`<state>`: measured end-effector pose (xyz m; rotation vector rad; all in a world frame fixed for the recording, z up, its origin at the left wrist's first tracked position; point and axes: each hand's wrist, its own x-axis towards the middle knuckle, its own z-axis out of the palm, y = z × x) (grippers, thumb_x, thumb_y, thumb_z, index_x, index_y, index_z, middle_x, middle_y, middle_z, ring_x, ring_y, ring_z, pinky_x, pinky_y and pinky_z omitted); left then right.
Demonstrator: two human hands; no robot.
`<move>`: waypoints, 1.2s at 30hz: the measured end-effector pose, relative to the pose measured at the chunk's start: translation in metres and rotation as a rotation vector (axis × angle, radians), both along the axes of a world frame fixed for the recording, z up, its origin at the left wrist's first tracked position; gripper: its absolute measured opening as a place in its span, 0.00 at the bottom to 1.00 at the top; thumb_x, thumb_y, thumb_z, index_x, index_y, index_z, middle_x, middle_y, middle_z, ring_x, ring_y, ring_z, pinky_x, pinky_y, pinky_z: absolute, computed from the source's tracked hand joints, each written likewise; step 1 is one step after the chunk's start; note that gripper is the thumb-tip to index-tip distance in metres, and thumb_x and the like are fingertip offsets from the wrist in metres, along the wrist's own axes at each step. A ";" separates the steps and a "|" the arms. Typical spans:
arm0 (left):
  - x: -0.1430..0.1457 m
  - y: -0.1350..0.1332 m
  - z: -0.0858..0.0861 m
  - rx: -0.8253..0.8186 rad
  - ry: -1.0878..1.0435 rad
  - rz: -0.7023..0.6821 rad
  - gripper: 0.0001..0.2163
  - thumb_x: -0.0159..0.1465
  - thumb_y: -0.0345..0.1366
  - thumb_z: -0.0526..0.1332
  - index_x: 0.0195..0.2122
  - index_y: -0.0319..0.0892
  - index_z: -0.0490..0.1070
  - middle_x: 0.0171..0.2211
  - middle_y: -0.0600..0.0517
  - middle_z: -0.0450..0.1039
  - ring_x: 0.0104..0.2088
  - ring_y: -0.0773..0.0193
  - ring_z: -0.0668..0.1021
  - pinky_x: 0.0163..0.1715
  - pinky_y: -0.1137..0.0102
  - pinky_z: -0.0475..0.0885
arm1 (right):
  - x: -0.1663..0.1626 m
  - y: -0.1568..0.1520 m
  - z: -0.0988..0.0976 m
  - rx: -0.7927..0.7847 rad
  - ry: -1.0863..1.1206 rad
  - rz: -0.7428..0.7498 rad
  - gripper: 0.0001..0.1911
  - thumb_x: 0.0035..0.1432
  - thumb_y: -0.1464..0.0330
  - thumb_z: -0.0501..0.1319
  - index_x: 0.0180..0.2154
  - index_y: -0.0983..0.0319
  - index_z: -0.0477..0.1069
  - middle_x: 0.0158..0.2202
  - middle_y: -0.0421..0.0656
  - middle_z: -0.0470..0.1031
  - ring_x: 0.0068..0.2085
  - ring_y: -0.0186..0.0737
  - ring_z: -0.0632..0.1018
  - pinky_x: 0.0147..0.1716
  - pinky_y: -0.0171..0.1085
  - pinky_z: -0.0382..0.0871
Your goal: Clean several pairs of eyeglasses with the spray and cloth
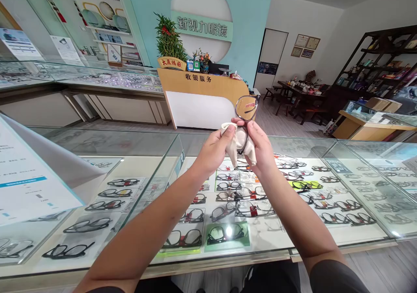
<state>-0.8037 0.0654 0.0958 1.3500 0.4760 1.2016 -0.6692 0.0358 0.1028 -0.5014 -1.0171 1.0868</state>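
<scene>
Both hands are raised over the glass display case, close together. A pair of eyeglasses with a dark frame is held on end between them, one lens up and the other down. My left hand pinches a cream cleaning cloth that lies against the lower lens. My right hand is closed on the eyeglasses near the bridge, and part of the cloth hangs beside its palm. The fingers behind the lens and cloth are partly hidden. A red and white sticker shows on the upper lens.
Below the hands, the glass display case holds rows of eyeglasses. A white printed sign stands on it at left. Across the aisle are a wooden cashier counter with plants and another glass case. A dark table stands farther back at right.
</scene>
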 end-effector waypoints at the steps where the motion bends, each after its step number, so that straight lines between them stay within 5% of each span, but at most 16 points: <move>1: -0.001 0.000 0.002 -0.011 -0.006 -0.017 0.31 0.61 0.71 0.74 0.38 0.43 0.79 0.32 0.52 0.80 0.35 0.62 0.80 0.38 0.69 0.76 | 0.003 0.001 0.001 0.013 -0.004 -0.011 0.16 0.64 0.51 0.76 0.40 0.55 0.81 0.51 0.44 0.89 0.62 0.50 0.84 0.65 0.48 0.79; 7: -0.027 0.006 0.020 0.048 0.171 0.038 0.30 0.62 0.70 0.73 0.35 0.43 0.78 0.29 0.52 0.78 0.31 0.63 0.78 0.33 0.70 0.74 | 0.025 0.003 0.010 0.061 -0.024 -0.087 0.13 0.69 0.51 0.73 0.42 0.53 0.85 0.52 0.41 0.88 0.54 0.42 0.85 0.61 0.42 0.80; 15: -0.103 0.022 0.058 0.293 0.843 -0.060 0.29 0.67 0.67 0.68 0.32 0.42 0.78 0.25 0.51 0.72 0.25 0.63 0.71 0.24 0.70 0.64 | 0.085 -0.002 0.031 0.020 -0.268 0.029 0.18 0.66 0.48 0.77 0.40 0.55 0.86 0.43 0.42 0.88 0.46 0.40 0.87 0.52 0.38 0.82; 20: -0.146 0.062 0.046 0.170 1.161 -0.295 0.27 0.63 0.66 0.71 0.33 0.43 0.84 0.29 0.49 0.77 0.29 0.58 0.76 0.29 0.69 0.71 | 0.105 -0.015 0.041 -0.015 -0.358 0.061 0.18 0.62 0.50 0.81 0.38 0.57 0.86 0.39 0.43 0.87 0.44 0.43 0.87 0.48 0.40 0.84; 24: -0.148 0.087 0.022 0.001 1.309 -0.431 0.24 0.53 0.63 0.77 0.32 0.44 0.86 0.32 0.47 0.84 0.37 0.51 0.82 0.40 0.65 0.78 | 0.101 -0.023 0.047 -0.048 -0.410 0.062 0.21 0.60 0.48 0.81 0.34 0.58 0.86 0.37 0.45 0.84 0.42 0.45 0.87 0.46 0.42 0.83; 28: -0.132 0.091 0.010 -0.116 1.431 -0.396 0.23 0.47 0.59 0.79 0.33 0.45 0.87 0.39 0.43 0.87 0.44 0.47 0.85 0.40 0.66 0.78 | 0.098 -0.025 0.048 -0.062 -0.438 0.069 0.21 0.60 0.47 0.80 0.33 0.58 0.85 0.37 0.46 0.84 0.42 0.47 0.86 0.47 0.44 0.83; 32: -0.126 0.085 0.018 -0.142 1.545 -0.227 0.20 0.47 0.56 0.79 0.29 0.45 0.85 0.43 0.39 0.89 0.48 0.43 0.87 0.39 0.65 0.78 | 0.097 -0.024 0.048 -0.045 -0.443 0.072 0.21 0.60 0.47 0.80 0.34 0.58 0.86 0.38 0.46 0.85 0.42 0.47 0.85 0.46 0.45 0.83; 36: -0.115 0.044 0.040 0.050 1.593 -0.002 0.19 0.58 0.56 0.74 0.25 0.46 0.80 0.34 0.42 0.87 0.34 0.48 0.85 0.31 0.64 0.69 | 0.094 -0.022 0.046 -0.031 -0.439 0.091 0.20 0.62 0.48 0.79 0.34 0.57 0.87 0.37 0.45 0.86 0.41 0.46 0.85 0.45 0.43 0.83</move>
